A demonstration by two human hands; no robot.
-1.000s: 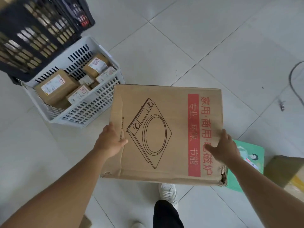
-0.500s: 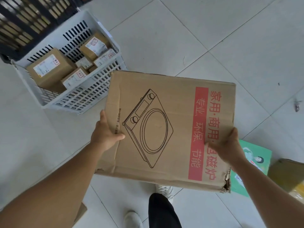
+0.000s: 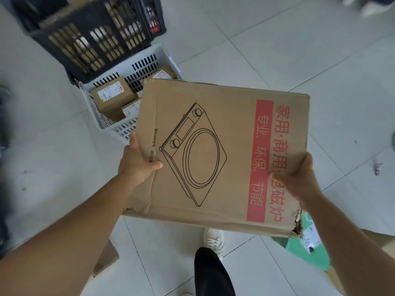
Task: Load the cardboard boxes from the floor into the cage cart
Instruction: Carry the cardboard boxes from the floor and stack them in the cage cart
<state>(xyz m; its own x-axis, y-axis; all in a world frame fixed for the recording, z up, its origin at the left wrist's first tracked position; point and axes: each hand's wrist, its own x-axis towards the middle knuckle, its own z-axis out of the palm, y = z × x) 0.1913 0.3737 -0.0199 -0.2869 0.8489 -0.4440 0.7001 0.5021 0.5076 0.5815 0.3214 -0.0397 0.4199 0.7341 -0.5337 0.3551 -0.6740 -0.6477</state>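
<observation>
Brown flat cardboard box with a printed cooktop drawing (image 3: 218, 154) is in the air, grasped at its side edges by the left hand (image 3: 136, 163) and right hand (image 3: 299, 178), while other cardboard and a green box (image 3: 307, 251) wait on the tiled floor (image 3: 277, 50), so I judge much loading remains.

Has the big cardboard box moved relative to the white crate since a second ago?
Yes. The cardboard box has moved toward the white crate and now overlaps its near right corner.

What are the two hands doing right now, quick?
Left hand: closed on the big cardboard box, gripping its left edge.
Right hand: closed on the same box's right edge.
</observation>
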